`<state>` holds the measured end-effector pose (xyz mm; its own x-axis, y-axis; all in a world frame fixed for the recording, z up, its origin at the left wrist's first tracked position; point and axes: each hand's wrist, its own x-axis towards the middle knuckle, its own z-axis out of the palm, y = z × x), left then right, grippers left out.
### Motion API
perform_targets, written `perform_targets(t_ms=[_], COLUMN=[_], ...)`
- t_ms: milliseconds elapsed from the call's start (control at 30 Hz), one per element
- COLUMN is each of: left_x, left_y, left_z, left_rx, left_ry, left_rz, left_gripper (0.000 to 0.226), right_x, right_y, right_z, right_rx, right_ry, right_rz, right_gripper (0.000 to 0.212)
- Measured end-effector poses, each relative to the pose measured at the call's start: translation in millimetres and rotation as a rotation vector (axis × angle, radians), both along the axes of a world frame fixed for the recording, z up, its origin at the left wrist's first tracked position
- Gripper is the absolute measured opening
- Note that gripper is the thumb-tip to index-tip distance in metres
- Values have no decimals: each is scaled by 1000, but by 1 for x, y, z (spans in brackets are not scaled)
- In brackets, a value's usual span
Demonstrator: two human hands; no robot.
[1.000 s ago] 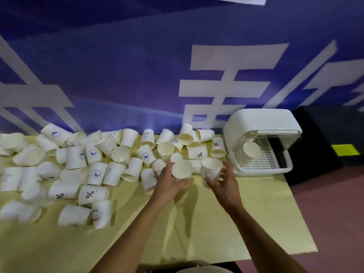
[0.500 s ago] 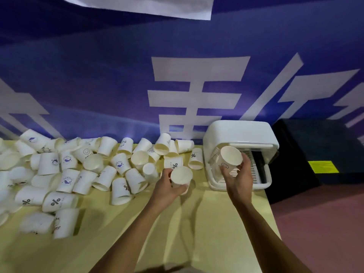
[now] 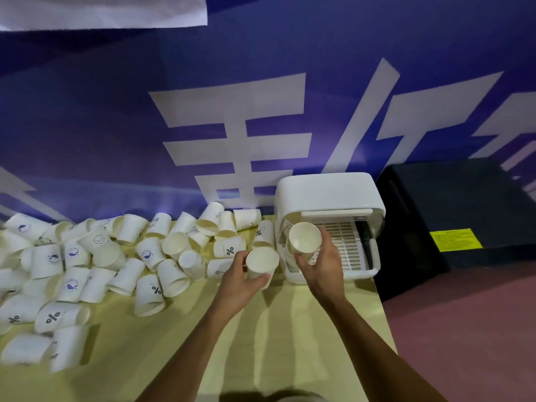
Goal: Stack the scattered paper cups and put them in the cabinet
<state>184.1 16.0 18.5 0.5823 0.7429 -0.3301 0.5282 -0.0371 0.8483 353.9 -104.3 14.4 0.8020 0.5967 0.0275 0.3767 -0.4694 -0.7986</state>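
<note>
- Right hand [image 3: 322,268]: grips a cup [image 3: 304,237] by its wall, at the cabinet [image 3: 324,190] mouth.
- Left hand [image 3: 243,281]: grips a second cup [image 3: 262,264], just left of the cabinet, over the bench [image 3: 290,329].
- Loose cups [image 3: 116,256]: heaped at the left.
- Handling: probably nest base-first and square, with a light squeeze.

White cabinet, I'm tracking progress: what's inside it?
A slatted rack lines the cabinet. The right hand holds a cup at its opening, covering most of a stack behind.
</note>
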Motion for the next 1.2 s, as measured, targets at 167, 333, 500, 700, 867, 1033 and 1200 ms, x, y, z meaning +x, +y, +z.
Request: perform_targets(t_ms=[167,333,500,700,867,1033,1200], left_x=[17,21,14,10,16,26,33], left_y=[7,9,4,2,0,-2,-6], left_z=[-1,-1,1,8,17,30,34], left_rx=[29,41,31,40,84,69,70], left_ry=[-10,-9,-23,-39,-84,-143,-182], left_rz=[-18,-28,-41,-27,-41,-80,-117], left_gripper=[60,62,61,61,57,54,54], right_x=[3,2,-2,2,-3,-8,-16], right_y=[6,7,5,4,-4,-10,-10], right_z=[0,-2,-2,2,21,25,32], right_rx=[-85,-48,-133,-280,-83,-18,63], right_ry=[-47,-81,-31,38,-46,112,201], right_rz=[16,40,75,81,11,166,221], right_gripper=[90,80,79,80,40,37,57])
